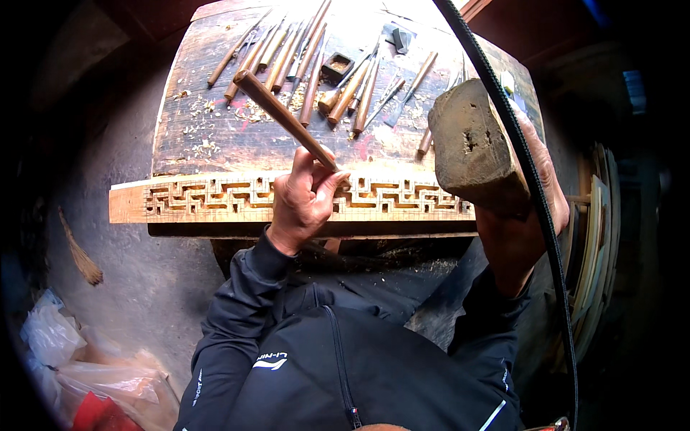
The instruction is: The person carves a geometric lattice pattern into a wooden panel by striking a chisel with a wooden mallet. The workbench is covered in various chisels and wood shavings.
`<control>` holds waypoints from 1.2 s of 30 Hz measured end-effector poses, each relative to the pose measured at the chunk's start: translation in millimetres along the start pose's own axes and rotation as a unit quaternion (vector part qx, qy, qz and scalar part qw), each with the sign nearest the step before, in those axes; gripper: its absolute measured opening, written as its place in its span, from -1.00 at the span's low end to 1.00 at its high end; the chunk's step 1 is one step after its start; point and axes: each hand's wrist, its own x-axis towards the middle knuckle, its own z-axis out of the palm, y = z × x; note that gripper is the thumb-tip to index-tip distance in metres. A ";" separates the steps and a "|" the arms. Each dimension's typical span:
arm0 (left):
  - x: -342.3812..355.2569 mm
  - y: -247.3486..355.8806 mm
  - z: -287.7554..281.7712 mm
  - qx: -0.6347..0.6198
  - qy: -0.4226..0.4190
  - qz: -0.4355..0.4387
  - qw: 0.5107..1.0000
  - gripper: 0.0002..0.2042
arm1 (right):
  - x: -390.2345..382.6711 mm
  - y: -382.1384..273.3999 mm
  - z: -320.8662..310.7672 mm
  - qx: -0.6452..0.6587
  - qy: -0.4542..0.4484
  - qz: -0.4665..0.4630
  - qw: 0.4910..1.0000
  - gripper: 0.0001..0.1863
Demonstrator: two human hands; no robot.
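Pinched the chisel, likely light and stiff, low, where best steadied, with left hand over the fretwork board along the near edge of bench; clasped the wooden block, likely heavy, by its side with right hand, well apart

Woodcarving workshop, scarred wooden worktop, wood-handled chisels ranged toward its far edge, curled shavings strewn inside its left edge, gridded board with geometric slots along its near edge
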 end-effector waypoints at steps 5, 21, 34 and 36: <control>0.4 2.2 0.4 0.034 -0.012 0.006 0.999 -0.65 | 0.5 2.1 -0.6 0.006 0.001 -0.007 1.000 -0.33; 15.6 16.3 0.1 0.153 -0.118 0.106 0.975 -0.69 | 13.7 12.9 -1.8 0.050 0.011 0.003 0.999 -0.19; 21.4 19.8 2.7 0.226 -0.148 0.160 0.950 -0.66 | 27.2 31.8 -11.0 -0.062 0.019 -0.094 0.994 -0.29; 21.9 17.8 3.8 0.227 -0.137 0.174 0.948 -0.65 | 17.3 37.5 -12.5 -0.011 0.055 -0.039 0.998 -0.29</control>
